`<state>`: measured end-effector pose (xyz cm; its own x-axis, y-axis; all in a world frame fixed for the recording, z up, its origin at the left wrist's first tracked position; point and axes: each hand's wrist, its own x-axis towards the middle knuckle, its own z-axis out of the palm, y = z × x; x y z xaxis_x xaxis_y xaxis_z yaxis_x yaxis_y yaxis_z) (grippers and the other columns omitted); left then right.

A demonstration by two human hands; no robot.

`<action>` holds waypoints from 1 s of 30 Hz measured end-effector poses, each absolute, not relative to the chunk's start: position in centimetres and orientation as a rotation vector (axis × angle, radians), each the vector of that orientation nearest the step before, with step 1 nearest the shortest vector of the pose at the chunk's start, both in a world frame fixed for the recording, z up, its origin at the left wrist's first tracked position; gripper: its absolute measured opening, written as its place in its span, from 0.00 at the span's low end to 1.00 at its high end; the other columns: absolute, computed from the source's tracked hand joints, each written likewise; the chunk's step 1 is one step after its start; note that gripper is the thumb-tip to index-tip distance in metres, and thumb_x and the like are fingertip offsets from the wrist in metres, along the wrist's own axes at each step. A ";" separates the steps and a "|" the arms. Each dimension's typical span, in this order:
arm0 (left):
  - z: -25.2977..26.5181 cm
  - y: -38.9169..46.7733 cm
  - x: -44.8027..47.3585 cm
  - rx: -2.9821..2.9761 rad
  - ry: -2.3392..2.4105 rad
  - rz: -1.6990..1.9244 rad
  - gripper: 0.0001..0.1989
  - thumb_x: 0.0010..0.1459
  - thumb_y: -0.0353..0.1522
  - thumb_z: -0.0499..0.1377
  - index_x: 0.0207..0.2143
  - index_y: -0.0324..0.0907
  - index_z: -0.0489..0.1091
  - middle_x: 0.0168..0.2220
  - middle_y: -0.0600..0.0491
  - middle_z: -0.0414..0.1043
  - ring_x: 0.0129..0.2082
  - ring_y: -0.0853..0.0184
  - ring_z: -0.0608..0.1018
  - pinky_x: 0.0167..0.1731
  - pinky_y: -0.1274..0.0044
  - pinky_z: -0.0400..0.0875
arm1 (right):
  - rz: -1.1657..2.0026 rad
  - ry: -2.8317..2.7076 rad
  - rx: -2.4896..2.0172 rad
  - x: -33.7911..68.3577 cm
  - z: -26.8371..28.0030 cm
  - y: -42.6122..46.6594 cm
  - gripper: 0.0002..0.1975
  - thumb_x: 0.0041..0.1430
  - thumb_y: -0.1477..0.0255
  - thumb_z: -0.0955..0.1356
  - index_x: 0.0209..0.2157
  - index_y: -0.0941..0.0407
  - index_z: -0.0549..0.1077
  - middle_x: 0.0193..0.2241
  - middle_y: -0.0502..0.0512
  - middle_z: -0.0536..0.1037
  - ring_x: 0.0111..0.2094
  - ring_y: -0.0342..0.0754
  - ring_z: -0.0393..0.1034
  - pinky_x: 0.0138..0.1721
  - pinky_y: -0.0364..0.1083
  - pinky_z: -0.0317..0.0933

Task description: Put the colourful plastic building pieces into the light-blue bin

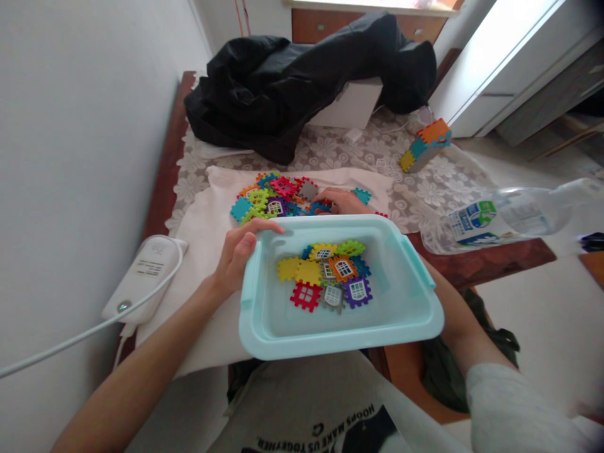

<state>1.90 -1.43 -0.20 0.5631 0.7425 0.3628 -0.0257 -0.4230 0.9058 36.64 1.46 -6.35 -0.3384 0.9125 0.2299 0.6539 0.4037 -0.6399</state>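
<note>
My left hand (pixel 240 251) grips the left rim of a light blue plastic tub (pixel 401 308), thumb on top, and the tub tilts toward me. Inside lie several toothed interlocking tiles, among them a red window tile (pixel 306 296), an orange one (pixel 343 268) and a purple one (pixel 357 290). Behind the tub's far rim, my right hand (pixel 344 201) has its fingers curled down at the right side of a pile of similar colourful tiles (pixel 259 199). The tub hides part of that hand, and what its fingers hold cannot be made out. A teal tile (pixel 361 195) lies just beyond it.
A white cloth (pixel 189 277) covers the near part of the lace-covered table (pixel 330 148). At the back lies a black cover (pixel 283 75) over a white box (pixel 352 104). To the right are a clear bottle (pixel 500 217) and an assembled tile block (pixel 426 145); a white power adapter (pixel 146 277) sits left.
</note>
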 end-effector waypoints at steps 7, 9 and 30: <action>-0.3 -1.4 1.8 1.795 0.610 0.971 0.34 0.77 0.61 0.53 0.44 0.43 0.83 0.35 0.47 0.83 0.27 0.63 0.73 0.29 0.70 0.65 | 0.609 -1.795 -1.312 36.6 -5.0 0.4 0.19 0.63 0.69 0.72 0.54 0.51 0.83 0.55 0.59 0.86 0.51 0.56 0.81 0.55 0.55 0.78; -0.2 -1.4 1.9 1.791 0.613 0.977 0.34 0.76 0.61 0.53 0.44 0.43 0.83 0.35 0.47 0.83 0.28 0.62 0.73 0.29 0.69 0.65 | 0.644 -1.722 -1.319 36.6 -4.6 0.2 0.19 0.64 0.68 0.72 0.55 0.51 0.82 0.55 0.59 0.86 0.52 0.56 0.82 0.57 0.57 0.79; -0.2 -1.4 1.9 1.819 0.574 0.995 0.31 0.79 0.55 0.52 0.46 0.42 0.85 0.35 0.47 0.84 0.27 0.64 0.74 0.26 0.72 0.64 | 1.347 -1.445 -0.832 36.6 1.8 -4.3 0.26 0.55 0.43 0.83 0.40 0.51 0.88 0.44 0.60 0.90 0.55 0.66 0.87 0.60 0.66 0.82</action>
